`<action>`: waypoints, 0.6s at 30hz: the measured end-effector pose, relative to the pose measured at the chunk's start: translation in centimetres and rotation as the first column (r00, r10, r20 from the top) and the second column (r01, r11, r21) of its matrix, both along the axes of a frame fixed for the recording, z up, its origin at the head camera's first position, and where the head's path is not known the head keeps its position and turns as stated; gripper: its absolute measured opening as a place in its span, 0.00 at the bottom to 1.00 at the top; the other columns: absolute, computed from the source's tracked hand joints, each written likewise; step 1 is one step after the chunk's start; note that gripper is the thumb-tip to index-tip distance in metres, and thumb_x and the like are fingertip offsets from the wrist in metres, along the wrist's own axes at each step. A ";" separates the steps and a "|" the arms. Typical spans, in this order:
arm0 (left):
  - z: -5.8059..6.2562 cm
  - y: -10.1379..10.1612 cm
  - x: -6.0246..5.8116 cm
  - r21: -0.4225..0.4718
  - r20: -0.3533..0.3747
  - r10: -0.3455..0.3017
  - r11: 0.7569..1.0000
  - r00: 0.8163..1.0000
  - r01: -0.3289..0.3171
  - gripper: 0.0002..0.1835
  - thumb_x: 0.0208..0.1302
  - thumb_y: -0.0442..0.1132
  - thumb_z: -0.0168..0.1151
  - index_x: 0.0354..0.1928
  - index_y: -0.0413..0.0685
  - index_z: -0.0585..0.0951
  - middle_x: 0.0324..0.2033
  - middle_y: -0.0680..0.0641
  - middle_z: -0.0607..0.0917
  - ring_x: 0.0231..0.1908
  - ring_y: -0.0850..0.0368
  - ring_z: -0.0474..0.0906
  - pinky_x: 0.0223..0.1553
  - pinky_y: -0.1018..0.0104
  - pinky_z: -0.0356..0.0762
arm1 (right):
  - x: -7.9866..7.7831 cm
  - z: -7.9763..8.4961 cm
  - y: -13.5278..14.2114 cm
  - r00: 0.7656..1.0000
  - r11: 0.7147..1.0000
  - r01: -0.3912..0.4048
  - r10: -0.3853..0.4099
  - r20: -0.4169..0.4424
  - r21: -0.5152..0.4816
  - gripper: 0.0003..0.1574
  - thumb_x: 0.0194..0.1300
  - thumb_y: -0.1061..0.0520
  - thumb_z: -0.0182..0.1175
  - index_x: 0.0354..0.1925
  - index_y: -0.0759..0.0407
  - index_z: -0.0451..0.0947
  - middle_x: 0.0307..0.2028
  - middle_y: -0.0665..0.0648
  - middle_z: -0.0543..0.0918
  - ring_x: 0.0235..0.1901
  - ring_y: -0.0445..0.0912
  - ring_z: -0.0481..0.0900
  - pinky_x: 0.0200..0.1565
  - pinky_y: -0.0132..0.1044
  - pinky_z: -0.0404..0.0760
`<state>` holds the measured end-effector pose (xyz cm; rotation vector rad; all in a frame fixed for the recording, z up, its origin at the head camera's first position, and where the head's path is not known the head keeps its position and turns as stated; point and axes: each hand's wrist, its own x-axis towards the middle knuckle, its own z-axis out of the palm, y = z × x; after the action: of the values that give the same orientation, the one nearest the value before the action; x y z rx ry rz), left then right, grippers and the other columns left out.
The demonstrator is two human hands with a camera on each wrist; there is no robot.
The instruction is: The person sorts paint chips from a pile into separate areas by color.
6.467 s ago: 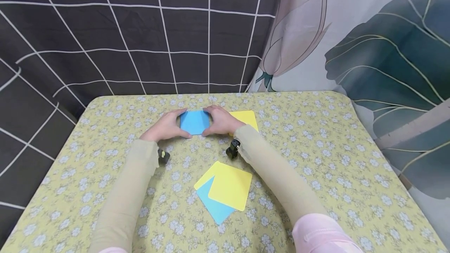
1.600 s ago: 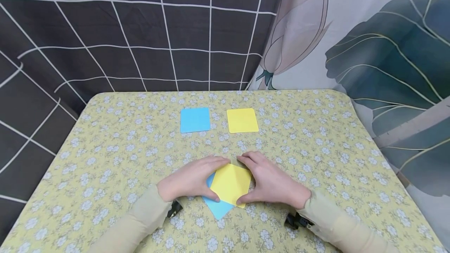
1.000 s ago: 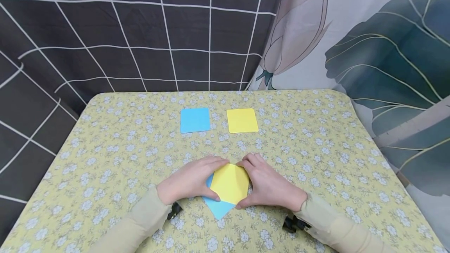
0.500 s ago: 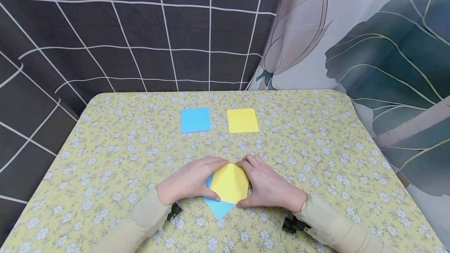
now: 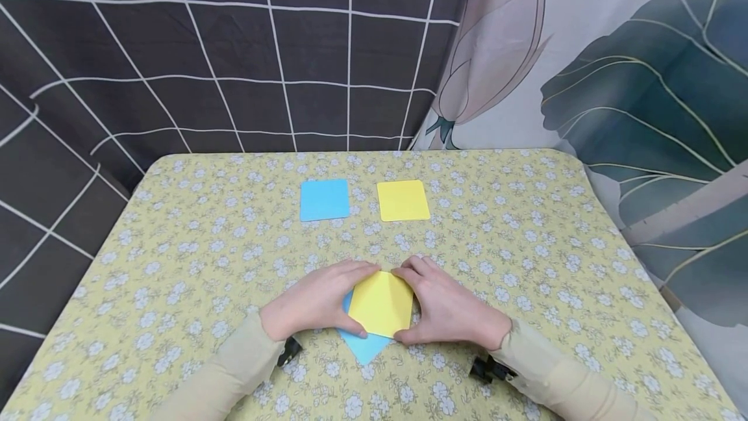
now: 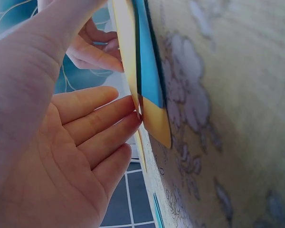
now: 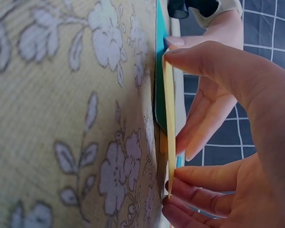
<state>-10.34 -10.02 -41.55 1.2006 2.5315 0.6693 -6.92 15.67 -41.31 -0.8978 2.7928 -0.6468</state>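
Both hands hold the top yellow square card [image 5: 381, 307] of a small pile near the front middle of the table. My left hand [image 5: 318, 297] spans its left side, thumb at the lower edge and fingers at the far corner. On the opposite side my right hand [image 5: 450, 310] grips the card between thumb and fingertips. A crease of shade shows that the card is slightly bowed. Beneath it a blue square card [image 5: 363, 347] sticks out toward the front. In the left wrist view a lower yellow card [image 6: 156, 121] shows under the blue card [image 6: 149, 57], apart from the upper one.
Farther back on the flowered tablecloth [image 5: 204, 265], a blue square card [image 5: 324, 200] lies to the left of a yellow square card [image 5: 403, 201]. Behind the table's far edge hangs a dark checked cloth [image 5: 234, 51]. A leaf-patterned curtain [image 5: 643, 83] is at the right.
Both hands have come from the far blue card to the front pile. They have taken hold of its top yellow card, which has bowed and shifted slightly. The last half second shows almost no movement.
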 end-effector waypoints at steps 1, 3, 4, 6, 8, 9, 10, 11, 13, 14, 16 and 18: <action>0.0 0.0 0.0 0.000 0.003 0.002 1.000 1.000 -0.002 0.57 0.45 0.58 0.83 0.75 0.43 0.67 0.69 0.49 0.73 0.67 0.52 0.69 0.65 0.58 0.71 | 0.0 0.0 0.0 1.000 1.000 -0.002 0.002 -0.003 -0.004 0.62 0.39 0.32 0.79 0.65 0.62 0.74 0.52 0.47 0.73 0.45 0.39 0.69 0.44 0.32 0.80; 0.0 0.0 0.0 0.001 0.007 0.003 1.000 1.000 -0.003 0.58 0.45 0.59 0.83 0.75 0.43 0.66 0.69 0.49 0.73 0.68 0.53 0.68 0.66 0.58 0.71 | -0.1 0.1 0.1 1.000 1.000 -0.003 0.003 -0.011 -0.009 0.62 0.39 0.32 0.79 0.65 0.63 0.74 0.52 0.48 0.74 0.46 0.38 0.69 0.45 0.32 0.80; 0.1 0.0 0.0 0.002 0.005 0.002 1.000 1.000 -0.002 0.58 0.45 0.58 0.83 0.76 0.43 0.66 0.70 0.49 0.72 0.68 0.52 0.68 0.66 0.58 0.71 | -0.2 0.1 0.1 1.000 1.000 -0.004 0.003 -0.016 -0.009 0.62 0.39 0.31 0.79 0.65 0.63 0.74 0.53 0.48 0.74 0.46 0.38 0.69 0.46 0.32 0.80; 0.1 0.0 0.0 0.005 -0.001 0.000 1.000 1.000 0.000 0.58 0.46 0.58 0.83 0.76 0.43 0.66 0.70 0.49 0.72 0.68 0.52 0.68 0.66 0.58 0.70 | -0.2 0.2 0.1 1.000 1.000 -0.003 0.002 -0.024 -0.011 0.62 0.40 0.31 0.79 0.65 0.63 0.74 0.53 0.48 0.74 0.47 0.38 0.69 0.47 0.32 0.80; 0.1 -0.1 -0.2 0.004 -0.007 0.003 1.000 1.000 -0.003 0.57 0.46 0.57 0.83 0.76 0.44 0.65 0.70 0.49 0.71 0.68 0.53 0.67 0.66 0.58 0.70 | -0.3 0.2 0.2 0.999 1.000 -0.001 0.001 -0.036 -0.010 0.62 0.40 0.31 0.79 0.65 0.64 0.74 0.54 0.49 0.74 0.47 0.38 0.69 0.48 0.32 0.80; 0.1 -0.1 -0.2 0.003 -0.010 0.006 1.000 1.000 -0.006 0.57 0.46 0.56 0.83 0.76 0.44 0.65 0.70 0.49 0.71 0.68 0.53 0.67 0.66 0.58 0.70 | -0.4 0.2 0.2 0.999 1.000 -0.001 0.001 -0.041 -0.011 0.62 0.40 0.31 0.79 0.65 0.63 0.74 0.54 0.49 0.74 0.48 0.39 0.70 0.48 0.33 0.80; 0.1 -0.1 -0.3 0.005 -0.013 0.008 1.000 1.000 -0.008 0.56 0.47 0.56 0.83 0.76 0.44 0.65 0.70 0.49 0.71 0.68 0.53 0.67 0.66 0.57 0.70 | -0.4 0.2 0.2 0.999 1.000 0.001 -0.002 -0.044 -0.012 0.62 0.40 0.30 0.79 0.65 0.63 0.74 0.54 0.49 0.74 0.48 0.38 0.70 0.49 0.32 0.80; 0.2 0.0 -0.3 0.008 -0.013 0.011 1.000 1.000 -0.010 0.56 0.47 0.55 0.83 0.76 0.44 0.65 0.70 0.49 0.71 0.68 0.53 0.67 0.66 0.57 0.70 | -0.5 0.2 0.2 0.999 1.000 0.003 -0.003 -0.047 -0.015 0.62 0.40 0.30 0.79 0.65 0.63 0.74 0.54 0.49 0.73 0.47 0.38 0.70 0.49 0.33 0.80; 0.3 0.0 -0.4 0.012 -0.015 0.015 1.000 1.000 -0.015 0.56 0.47 0.55 0.82 0.76 0.44 0.65 0.70 0.49 0.71 0.69 0.53 0.67 0.67 0.58 0.69 | -0.6 0.2 0.3 0.999 1.000 0.007 -0.008 -0.051 -0.022 0.63 0.40 0.29 0.79 0.65 0.62 0.74 0.54 0.49 0.73 0.47 0.39 0.70 0.49 0.33 0.80; 0.4 0.0 -0.5 0.016 -0.016 0.016 1.000 1.000 -0.016 0.56 0.48 0.55 0.82 0.76 0.44 0.65 0.71 0.49 0.71 0.69 0.53 0.66 0.67 0.58 0.68 | -0.7 0.2 0.3 0.998 1.000 0.010 -0.011 -0.054 -0.025 0.63 0.40 0.28 0.79 0.65 0.61 0.74 0.54 0.50 0.74 0.47 0.39 0.71 0.50 0.34 0.80; 0.5 0.0 -0.6 0.024 -0.019 0.020 1.000 1.000 -0.019 0.56 0.48 0.56 0.82 0.76 0.43 0.65 0.70 0.48 0.71 0.70 0.52 0.66 0.68 0.58 0.67 | -0.9 0.2 0.3 0.998 0.999 0.021 -0.022 -0.053 -0.030 0.63 0.39 0.27 0.79 0.65 0.61 0.74 0.54 0.50 0.74 0.47 0.40 0.71 0.50 0.35 0.81; 0.6 0.1 -0.7 0.027 -0.023 0.029 0.999 0.999 -0.028 0.56 0.49 0.56 0.81 0.76 0.43 0.65 0.71 0.48 0.71 0.70 0.53 0.65 0.69 0.58 0.65 | -1.0 0.1 0.4 0.998 0.999 0.030 -0.031 -0.058 -0.030 0.64 0.39 0.26 0.79 0.65 0.61 0.74 0.55 0.51 0.74 0.48 0.41 0.72 0.50 0.37 0.81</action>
<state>-11.00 -9.90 -40.94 1.1899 2.5713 0.7015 -7.96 16.03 -41.17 -0.8953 2.8613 -0.6786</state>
